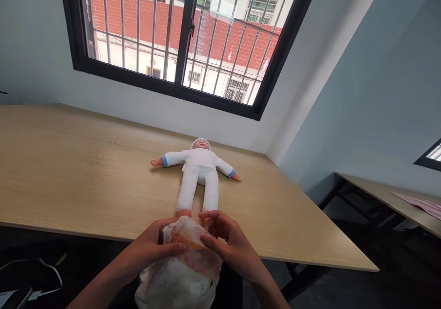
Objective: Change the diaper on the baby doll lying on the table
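A crumpled, whitish plastic bag (pixel 179 281) with pink and orange patches showing on it hangs in front of the table's near edge. My left hand (pixel 156 242) grips its upper left side, thumb across the front and fingers behind. On the upper right, my right hand (pixel 229 240) has its thumb against the bag and its fingers curled over the top. Just beyond both hands lies a baby doll (pixel 198 171) on its back, in a white suit with blue cuffs and a white cap. Its arms are spread, and its feet are partly hidden behind my hands.
The doll rests on a light wooden table (pixel 103 180) set against the wall below a barred window (pixel 179 88). At the right stands a second table (pixel 372 189) with a pink cloth (pixel 418 203) on it. A white cable (pixel 57 274) shows at lower left.
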{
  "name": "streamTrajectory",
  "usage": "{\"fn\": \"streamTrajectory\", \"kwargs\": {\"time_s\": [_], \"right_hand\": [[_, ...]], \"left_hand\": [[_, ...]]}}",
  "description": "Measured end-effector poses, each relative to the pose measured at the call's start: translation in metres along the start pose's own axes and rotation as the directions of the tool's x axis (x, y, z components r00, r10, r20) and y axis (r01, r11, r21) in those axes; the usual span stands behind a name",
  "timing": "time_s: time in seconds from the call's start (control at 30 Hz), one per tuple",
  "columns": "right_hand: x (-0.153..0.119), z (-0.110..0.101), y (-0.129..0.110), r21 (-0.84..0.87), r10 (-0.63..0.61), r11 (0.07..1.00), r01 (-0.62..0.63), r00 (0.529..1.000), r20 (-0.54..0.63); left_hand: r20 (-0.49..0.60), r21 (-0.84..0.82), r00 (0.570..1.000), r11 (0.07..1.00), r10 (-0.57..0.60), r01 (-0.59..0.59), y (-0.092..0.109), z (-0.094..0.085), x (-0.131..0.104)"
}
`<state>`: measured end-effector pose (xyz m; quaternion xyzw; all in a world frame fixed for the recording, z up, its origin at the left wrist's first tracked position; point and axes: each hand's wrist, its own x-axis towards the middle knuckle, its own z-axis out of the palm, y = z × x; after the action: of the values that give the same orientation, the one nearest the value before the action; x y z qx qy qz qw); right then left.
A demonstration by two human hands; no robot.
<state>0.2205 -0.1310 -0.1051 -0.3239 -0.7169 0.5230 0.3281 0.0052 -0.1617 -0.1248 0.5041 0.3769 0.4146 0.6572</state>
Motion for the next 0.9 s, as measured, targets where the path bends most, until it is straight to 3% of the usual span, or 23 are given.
{"fn": "streamTrajectory", "kwargs": {"time_s": [0.27,0.6,0.73,0.83,0.9], "right_hand": [[0.001,0.006,-0.003,0.067,-0.025,0.997,0.028,0.999,-0.048],[-0.002,0.01,-0.003,0.005,-0.026,1.0,0.027,0.989,-0.143],[-0.006,0.009,-0.004,-0.06,-0.044,0.997,0.042,0.998,-0.04],[-0.011,0.01,-0.003,-0.192,0.034,0.981,-0.015,0.995,0.094],[-0.014,0.012,0.001,-0.294,0.084,0.954,-0.052,0.992,0.095]], "left_hand": [[-0.092,-0.095,0.995,0.995,-0.042,0.033,-0.001,0.004,-0.004],[-0.034,-0.102,0.999,0.995,0.003,-0.006,-0.003,0.003,-0.007],[-0.123,-0.009,0.992,1.0,0.021,-0.022,-0.007,0.0,-0.009],[-0.142,0.119,0.989,0.992,0.052,-0.035,-0.011,-0.001,-0.012],[-0.133,0.182,0.989,0.982,0.065,-0.04,-0.011,0.0,-0.013]]}}
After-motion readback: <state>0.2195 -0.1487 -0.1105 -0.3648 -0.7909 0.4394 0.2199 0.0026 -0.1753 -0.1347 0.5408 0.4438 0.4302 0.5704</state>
